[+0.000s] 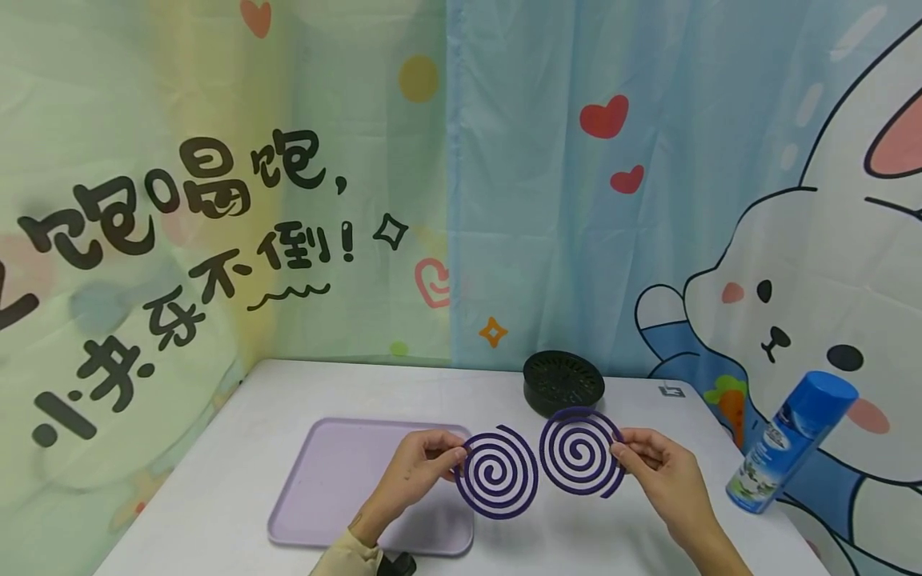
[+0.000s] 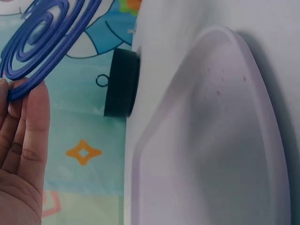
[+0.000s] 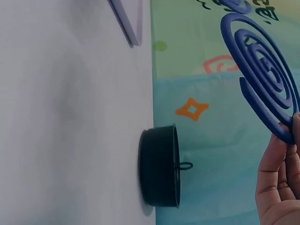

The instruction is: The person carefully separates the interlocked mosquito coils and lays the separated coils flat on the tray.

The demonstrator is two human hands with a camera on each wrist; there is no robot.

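Observation:
Two purple mosquito coils are held up side by side above the table in the head view. My left hand point(image 1: 421, 468) pinches the left mosquito coil point(image 1: 497, 502) at its left edge, between thumb and fingers. The other mosquito coil point(image 1: 580, 489) is pinched at its right edge by my right hand point(image 1: 666, 474). A narrow gap separates the coils. In the left wrist view, one coil point(image 2: 49, 65) slants up from the fingertips; the right wrist view shows the other coil point(image 3: 255, 101) the same way. Behind them stands a round dark holder point(image 1: 547, 394) with a slotted top and a small ring.
A lilac tray point(image 1: 310, 472) lies on the white table point(image 1: 238, 448), partly beneath my left hand. At the right edge stands a blue spray can point(image 1: 781, 460). A printed curtain point(image 1: 519, 200) hangs behind the table.

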